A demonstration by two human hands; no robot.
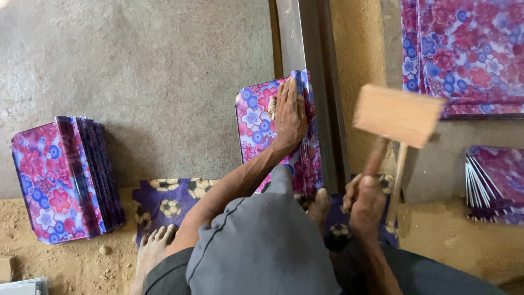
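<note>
My left hand lies flat, fingers together, pressing on a floral purple-and-red metal sheet with a folded edge, set against a long steel bar on the floor. My right hand grips the handle of a wooden mallet, whose block head is raised and blurred to the right of the bar. My knee in grey cloth and my bare feet show below.
A stack of folded floral sheets lies at the left. More flat floral sheets sit at the top right, and another fanned stack at the right edge. A purple patterned mat lies under me on sandy ground.
</note>
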